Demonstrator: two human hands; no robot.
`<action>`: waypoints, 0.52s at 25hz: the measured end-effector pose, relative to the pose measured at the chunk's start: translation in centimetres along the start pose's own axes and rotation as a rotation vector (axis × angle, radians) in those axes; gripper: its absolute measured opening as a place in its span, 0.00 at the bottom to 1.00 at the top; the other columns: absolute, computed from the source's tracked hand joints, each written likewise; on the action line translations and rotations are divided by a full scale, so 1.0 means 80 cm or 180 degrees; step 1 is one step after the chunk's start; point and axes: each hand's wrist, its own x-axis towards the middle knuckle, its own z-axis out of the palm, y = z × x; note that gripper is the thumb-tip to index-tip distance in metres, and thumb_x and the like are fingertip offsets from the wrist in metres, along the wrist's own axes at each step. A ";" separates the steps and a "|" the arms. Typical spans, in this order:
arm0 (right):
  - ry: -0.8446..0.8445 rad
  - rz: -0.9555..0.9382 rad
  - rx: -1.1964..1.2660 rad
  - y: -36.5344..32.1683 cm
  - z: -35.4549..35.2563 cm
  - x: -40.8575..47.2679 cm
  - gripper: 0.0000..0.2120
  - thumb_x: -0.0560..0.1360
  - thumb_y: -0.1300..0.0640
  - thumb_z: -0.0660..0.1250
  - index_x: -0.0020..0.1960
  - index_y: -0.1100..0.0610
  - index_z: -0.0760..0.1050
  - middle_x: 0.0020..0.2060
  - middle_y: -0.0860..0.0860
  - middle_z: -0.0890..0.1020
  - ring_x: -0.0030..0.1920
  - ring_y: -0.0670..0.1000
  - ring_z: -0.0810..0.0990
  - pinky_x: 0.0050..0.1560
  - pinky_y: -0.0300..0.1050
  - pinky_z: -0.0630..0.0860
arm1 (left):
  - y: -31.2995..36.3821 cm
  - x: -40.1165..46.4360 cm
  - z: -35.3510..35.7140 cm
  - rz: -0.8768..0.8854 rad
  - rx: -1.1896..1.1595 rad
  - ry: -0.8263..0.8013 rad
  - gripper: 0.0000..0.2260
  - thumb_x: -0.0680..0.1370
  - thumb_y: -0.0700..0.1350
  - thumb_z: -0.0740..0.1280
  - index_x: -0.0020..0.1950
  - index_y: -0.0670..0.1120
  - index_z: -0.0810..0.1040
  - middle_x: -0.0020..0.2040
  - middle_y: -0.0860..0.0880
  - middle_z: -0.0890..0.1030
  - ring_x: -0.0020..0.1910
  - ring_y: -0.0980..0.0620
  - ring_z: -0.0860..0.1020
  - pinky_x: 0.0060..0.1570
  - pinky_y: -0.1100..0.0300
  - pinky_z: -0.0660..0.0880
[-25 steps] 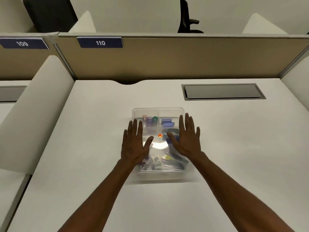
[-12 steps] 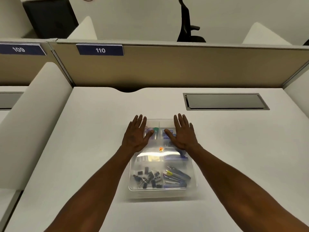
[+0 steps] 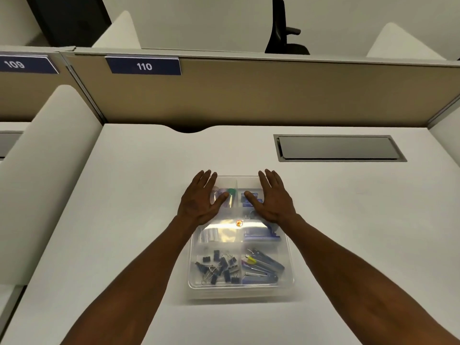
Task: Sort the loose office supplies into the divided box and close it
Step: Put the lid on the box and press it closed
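A person leans over a white desk (image 3: 139,220) at workstation 110, both palms laid flat on the far end of a clear divided box (image 3: 286,267) whose transparent lid (image 3: 224,247) is already on. The left hand (image 3: 199,202) rests on the far-left corner, fingers straight and spread, thumb angled inward across the lid; the right hand (image 3: 272,200) mirrors it on the far-right corner. Neither hand grasps anything: both lie released and flat, touching the lid.

The box sits at the middle of the desk, just in front of the person, its long side running away from the viewer. Through the lid the compartments show sorted supplies: dark binder clips (image 3: 219,268) in the near-left section, blue staplers or similar tools (the exact items are hard to tell through the plastic) (image 3: 263,266) in the near-right, and a green-capped item (image 3: 231,191) with pale neighbours at the far left, between the two thumbs. A blue packet (image 3: 252,198) lies in the far-right section, partly under the right thumb. Glare from overhead light washes the lid's middle, where a small orange sticker (image 3: 239,222) sits.

A grey cable hatch (image 3: 338,148) is set into the desk to the far right, well apart from the box. A tan partition (image 3: 273,95) carries the blue number plate (image 3: 143,66), and a black office chair (image 3: 283,28) stands beyond it.
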 end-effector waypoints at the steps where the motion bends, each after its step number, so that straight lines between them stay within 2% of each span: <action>1: 0.0024 -0.0006 0.0074 0.000 0.000 0.000 0.42 0.75 0.29 0.55 0.81 0.52 0.50 0.80 0.51 0.53 0.80 0.52 0.48 0.76 0.53 0.55 | 0.000 -0.001 0.000 -0.0010 -0.0085 -0.0003 0.35 0.77 0.69 0.53 0.79 0.50 0.58 0.80 0.50 0.58 0.79 0.51 0.53 0.75 0.53 0.55; 4: 0.0208 0.0122 0.0553 0.003 -0.002 -0.004 0.41 0.77 0.32 0.57 0.81 0.52 0.49 0.81 0.49 0.52 0.80 0.50 0.49 0.76 0.48 0.54 | 0.004 -0.002 -0.004 -0.0087 -0.0409 -0.0015 0.34 0.78 0.67 0.54 0.79 0.51 0.57 0.80 0.52 0.56 0.79 0.54 0.50 0.77 0.52 0.55; 7: 0.0711 0.0619 0.0979 0.005 -0.007 -0.013 0.36 0.80 0.38 0.56 0.81 0.54 0.51 0.80 0.51 0.56 0.79 0.52 0.55 0.75 0.48 0.56 | 0.010 -0.008 -0.013 -0.0308 -0.0816 0.0278 0.33 0.79 0.63 0.56 0.80 0.50 0.55 0.80 0.52 0.54 0.79 0.55 0.50 0.76 0.57 0.53; 9: 0.0563 0.0711 0.1148 0.008 -0.005 -0.024 0.33 0.81 0.41 0.56 0.80 0.55 0.52 0.79 0.53 0.60 0.78 0.54 0.61 0.75 0.48 0.59 | 0.011 -0.020 -0.020 -0.0850 -0.1497 0.0480 0.31 0.80 0.60 0.59 0.80 0.51 0.55 0.80 0.52 0.57 0.79 0.53 0.54 0.76 0.57 0.54; 11: 0.0266 0.0573 0.1245 0.009 -0.001 -0.035 0.33 0.82 0.43 0.56 0.81 0.54 0.48 0.76 0.54 0.65 0.73 0.56 0.68 0.71 0.48 0.65 | 0.011 -0.034 -0.021 -0.1375 -0.2223 0.0217 0.30 0.81 0.59 0.58 0.80 0.54 0.53 0.79 0.50 0.60 0.78 0.50 0.59 0.75 0.55 0.57; 13: 0.0142 0.0550 0.1259 0.008 -0.001 -0.038 0.33 0.83 0.45 0.56 0.81 0.53 0.44 0.72 0.55 0.71 0.67 0.58 0.75 0.66 0.48 0.71 | 0.010 -0.043 -0.017 -0.1456 -0.2328 -0.0063 0.29 0.81 0.60 0.55 0.80 0.57 0.50 0.78 0.49 0.62 0.76 0.48 0.62 0.74 0.54 0.58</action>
